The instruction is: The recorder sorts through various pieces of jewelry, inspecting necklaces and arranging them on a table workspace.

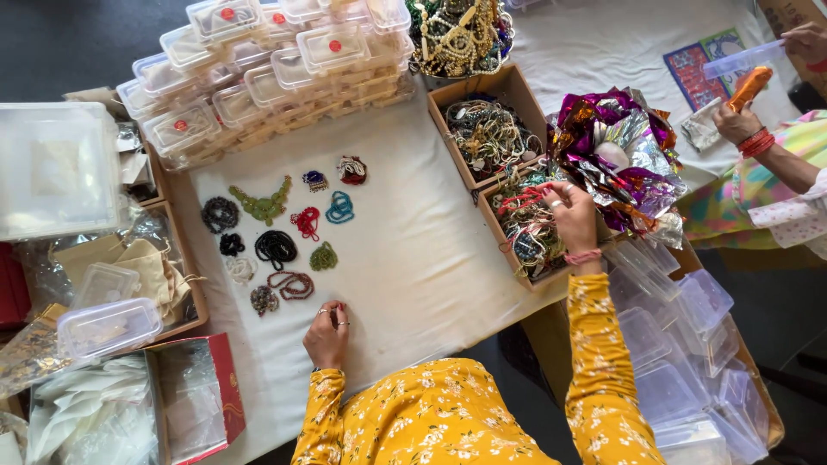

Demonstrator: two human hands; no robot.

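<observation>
Your right hand [573, 217] reaches into a cardboard box [524, 226] of tangled bead strands at the right edge of the white cloth [413, 250], fingers curled down onto the strands (whether they pinch one, you cannot tell). Your left hand [327, 334] rests on the cloth near you, fingers pressed together in a loose fist, just below a maroon bead coil [295, 284] among small coloured bead bundles. Stacked clear plastic boxes [258, 69] stand at the far side of the tabletop. Another person's hand [739, 120] holds an orange object to the right.
</observation>
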